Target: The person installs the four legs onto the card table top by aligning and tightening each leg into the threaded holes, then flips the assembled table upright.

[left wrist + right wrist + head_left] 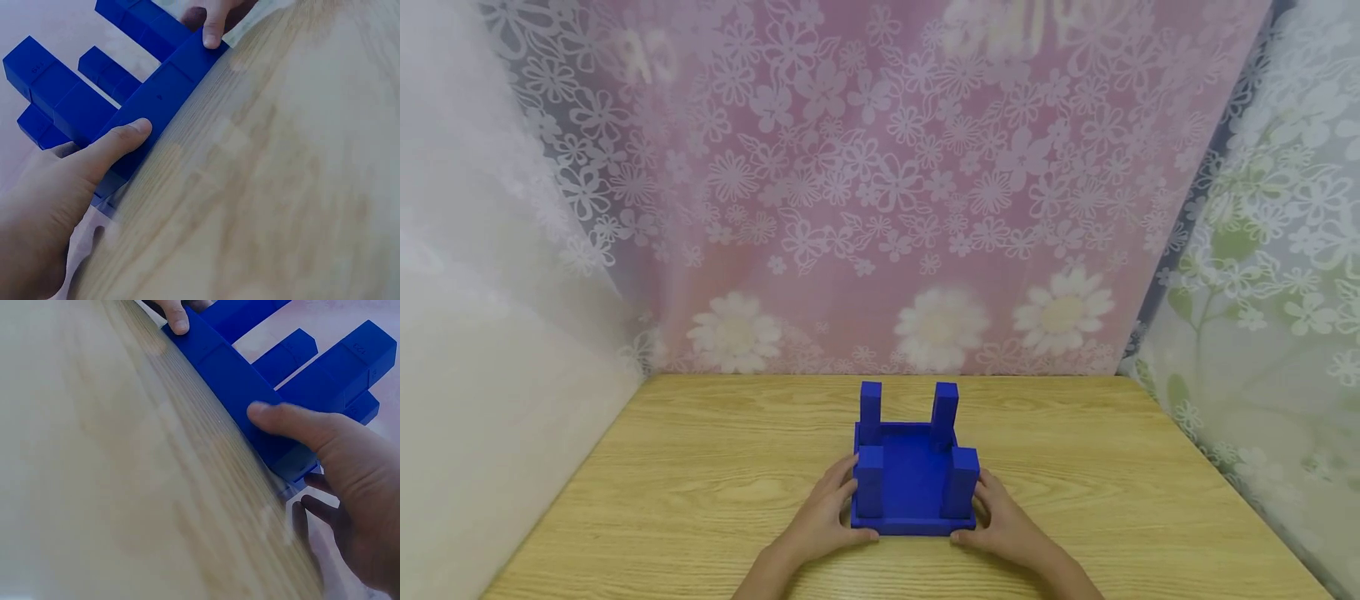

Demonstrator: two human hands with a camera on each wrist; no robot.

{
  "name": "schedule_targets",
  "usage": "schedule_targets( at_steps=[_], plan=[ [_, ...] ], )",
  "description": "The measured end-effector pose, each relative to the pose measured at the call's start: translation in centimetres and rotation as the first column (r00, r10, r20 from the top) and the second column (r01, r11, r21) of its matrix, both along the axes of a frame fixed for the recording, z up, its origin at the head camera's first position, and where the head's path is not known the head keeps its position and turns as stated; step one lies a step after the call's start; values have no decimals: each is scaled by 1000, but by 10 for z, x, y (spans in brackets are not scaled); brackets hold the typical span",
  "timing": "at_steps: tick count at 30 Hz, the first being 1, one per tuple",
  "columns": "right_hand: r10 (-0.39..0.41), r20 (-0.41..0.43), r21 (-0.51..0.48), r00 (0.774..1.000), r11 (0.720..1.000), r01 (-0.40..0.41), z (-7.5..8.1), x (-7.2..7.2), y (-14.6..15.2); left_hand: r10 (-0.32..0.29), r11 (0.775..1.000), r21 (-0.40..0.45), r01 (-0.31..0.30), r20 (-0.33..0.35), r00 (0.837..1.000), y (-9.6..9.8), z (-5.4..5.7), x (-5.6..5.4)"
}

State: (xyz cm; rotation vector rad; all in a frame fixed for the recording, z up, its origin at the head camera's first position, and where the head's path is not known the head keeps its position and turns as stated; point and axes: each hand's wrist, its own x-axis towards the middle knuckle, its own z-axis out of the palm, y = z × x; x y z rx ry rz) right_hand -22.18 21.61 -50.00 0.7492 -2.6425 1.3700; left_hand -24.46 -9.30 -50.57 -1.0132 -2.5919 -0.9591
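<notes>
A blue square tray (913, 527) with a raised rim sits on the wooden table, a thick square post (964, 483) standing up at each corner. On its left side, my left hand (826, 515) grips the tray, thumb on the front wall and fingers along the side wall. My right hand (1009, 523) holds the opposite side the same way, its thumb on the front near the right corner. Close up in the left wrist view, the front wall (164, 94) shows small markings, and the posts (337, 369) in the right wrist view carry small raised marks too.
The wood-grain table (715, 475) spreads out around the tray on every side. A pink floral sheet (880, 208) hangs at the table's back edge, with a pale sheet (497, 333) at left and a green-and-white floral one (1277, 333) at right.
</notes>
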Motion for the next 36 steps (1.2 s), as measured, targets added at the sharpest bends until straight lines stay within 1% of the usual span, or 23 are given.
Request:
schedule_targets(
  at_steps=[2, 6, 12, 15, 19, 22, 25, 28, 30, 32, 35, 36],
  plan=[
    [-2, -33, 22, 999, 1000, 2, 0, 0, 0, 1, 1000, -1, -1, -8, 1000, 1, -1, 0],
    [-7, -39, 12, 999, 1000, 8, 0, 1, 1, 2, 1000, 13, -2, -2, 1000, 2, -2, 0],
    [1, 4, -70, 1000, 998, -1, 1, 0, 0, -14, 998, 66, 10, 49, 999, 3, -3, -1],
    [-4, 38, -109, 999, 994, 8, 0, -1, 0, -23, 995, 99, 17, 60, 998, 3, -5, -2],
    [-13, 109, -158, 994, 987, 30, 0, -2, -1, -40, 985, 171, 21, 107, 994, 2, -7, -3],
    [-18, 149, -187, 989, 981, 46, 2, -2, -2, -52, 976, 219, 18, 154, 987, 1, -5, -4],
    [-14, 150, -201, 989, 979, 44, 5, -1, -3, -64, 966, 259, 14, 185, 981, 1, -3, -3],
    [25, 120, -220, 992, 976, 2, 10, 1, -2, -82, 954, 301, 13, 217, 973, 2, 0, 0],
    [47, 95, -203, 994, 979, -27, 14, 3, -1, -93, 944, 331, 11, 233, 968, 3, 3, 1],
    [63, 67, -166, 996, 985, -51, 17, 4, 2, -104, 932, 363, 9, 244, 964, 3, 6, 2],
    [66, 27, -75, 997, 995, -64, 18, 3, 6, -110, 915, 403, -2, 255, 961, 4, 12, 4],
    [70, 17, -58, 997, 996, -69, 18, 3, 6, -112, 911, 412, -5, 257, 960, 5, 14, 5]
  ],
)
